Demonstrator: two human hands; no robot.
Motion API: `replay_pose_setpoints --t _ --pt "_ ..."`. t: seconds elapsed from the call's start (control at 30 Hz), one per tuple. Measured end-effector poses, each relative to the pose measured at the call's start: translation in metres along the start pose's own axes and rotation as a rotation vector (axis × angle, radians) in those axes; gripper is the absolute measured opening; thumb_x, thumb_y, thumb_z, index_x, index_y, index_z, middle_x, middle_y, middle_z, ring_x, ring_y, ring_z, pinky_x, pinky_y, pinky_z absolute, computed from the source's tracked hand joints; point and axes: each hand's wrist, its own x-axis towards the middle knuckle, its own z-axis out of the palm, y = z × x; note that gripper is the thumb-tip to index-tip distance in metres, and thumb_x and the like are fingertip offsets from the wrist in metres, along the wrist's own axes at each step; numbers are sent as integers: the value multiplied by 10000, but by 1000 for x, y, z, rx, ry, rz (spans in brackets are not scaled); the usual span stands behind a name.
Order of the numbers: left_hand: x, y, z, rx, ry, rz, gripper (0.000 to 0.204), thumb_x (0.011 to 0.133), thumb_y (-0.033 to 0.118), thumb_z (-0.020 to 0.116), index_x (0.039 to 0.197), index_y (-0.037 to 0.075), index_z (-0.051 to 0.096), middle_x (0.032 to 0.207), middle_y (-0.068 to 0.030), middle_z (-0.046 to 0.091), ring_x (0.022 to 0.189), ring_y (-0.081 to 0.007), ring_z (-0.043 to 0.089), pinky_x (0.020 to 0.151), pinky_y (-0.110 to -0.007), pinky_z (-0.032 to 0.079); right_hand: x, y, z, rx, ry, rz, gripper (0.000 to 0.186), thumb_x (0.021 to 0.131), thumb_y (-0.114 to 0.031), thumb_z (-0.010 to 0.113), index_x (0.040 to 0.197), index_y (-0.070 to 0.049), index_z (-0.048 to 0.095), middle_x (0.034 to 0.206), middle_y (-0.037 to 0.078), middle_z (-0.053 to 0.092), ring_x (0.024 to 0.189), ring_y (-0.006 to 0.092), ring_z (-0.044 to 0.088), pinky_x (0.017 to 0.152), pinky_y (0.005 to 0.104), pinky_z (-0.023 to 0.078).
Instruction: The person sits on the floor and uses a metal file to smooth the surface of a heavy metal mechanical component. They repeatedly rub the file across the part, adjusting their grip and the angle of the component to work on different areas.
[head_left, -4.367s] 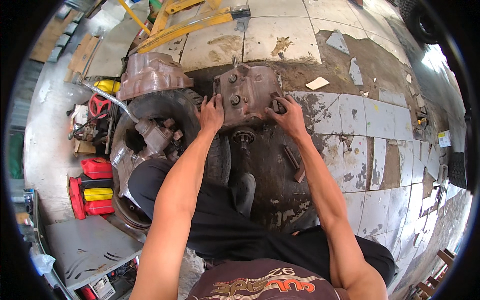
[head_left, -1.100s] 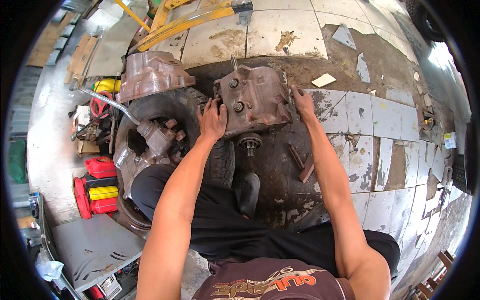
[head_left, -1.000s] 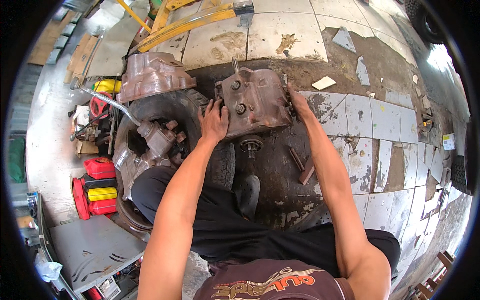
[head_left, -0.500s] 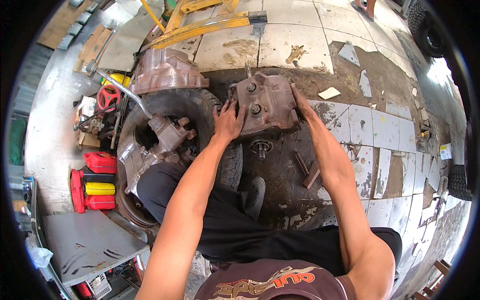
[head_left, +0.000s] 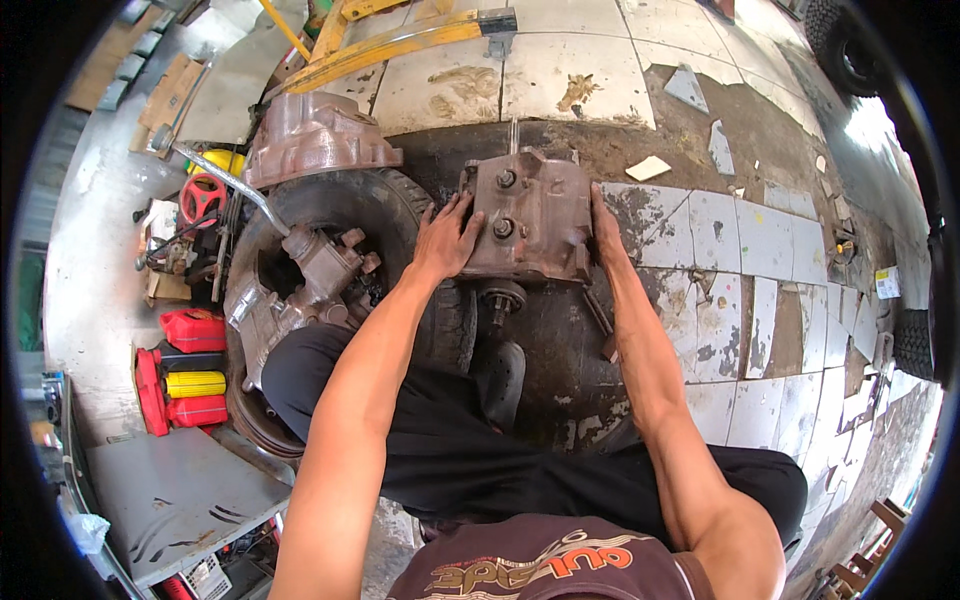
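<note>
A brown metal gearbox housing (head_left: 540,215) sits on the dark floor in front of me, with two bolts on its upper face. One shaft (head_left: 514,135) sticks out at its far end, and a toothed shaft (head_left: 500,310) points toward me. My left hand (head_left: 447,238) presses on its left side, fingers stretched along the edge. Against the right side lies my right hand (head_left: 606,225), its fingers pointing away from me and partly hidden. The housing is held between both palms.
Left of the housing, a tire (head_left: 415,205) carries a metal part with a long lever (head_left: 245,190). A bell-shaped casing (head_left: 320,140) rests on the tire's far edge. Broken tiles (head_left: 715,230) lie to the right. A yellow steel frame (head_left: 400,45) stands beyond; a red case (head_left: 190,375) is at left.
The gearbox housing has turned slightly clockwise between my hands, its near shaft swinging left. Both hands have stayed on its sides. The whole view has shifted a little.
</note>
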Motion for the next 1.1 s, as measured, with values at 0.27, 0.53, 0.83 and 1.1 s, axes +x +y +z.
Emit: replay_pose_setpoints --t 0.27,0.53,0.83,1.1 --pt "34 50 -45 68 -233 -208 744 982 615 422 1408 17 543 1422 -231 553 1400 -324 451 1195 -480 251 8 -1 -12 -125 92 -6 914 896 -749 541 1317 59 622 1285 161 643 1148 245 598 985 339 455" --pt "57 42 12 -46 38 -210 778 1002 626 327 1534 63 396 1625 -158 310 1533 -297 204 1239 -521 61 -10 -9 -17 -56 18 -56 1118 855 -848 423 1230 191 597 1275 316 621 1219 351 591 1032 404 422" --pt "28 17 5 -63 97 -224 726 1012 607 325 1458 67 516 1596 -135 378 1522 -332 219 1220 -566 -2 -25 -11 0 -164 33 -13 975 901 -811 421 1278 59 648 1261 205 659 1181 304 599 1015 389 433" --pt "29 23 0 -48 48 -306 761 1010 628 302 1492 63 468 1576 -184 392 1524 -339 207 1213 -579 -37 -24 -5 12 366 -208 165 987 900 -813 417 1497 -28 449 1510 156 476 1362 313 464 1142 420 348"
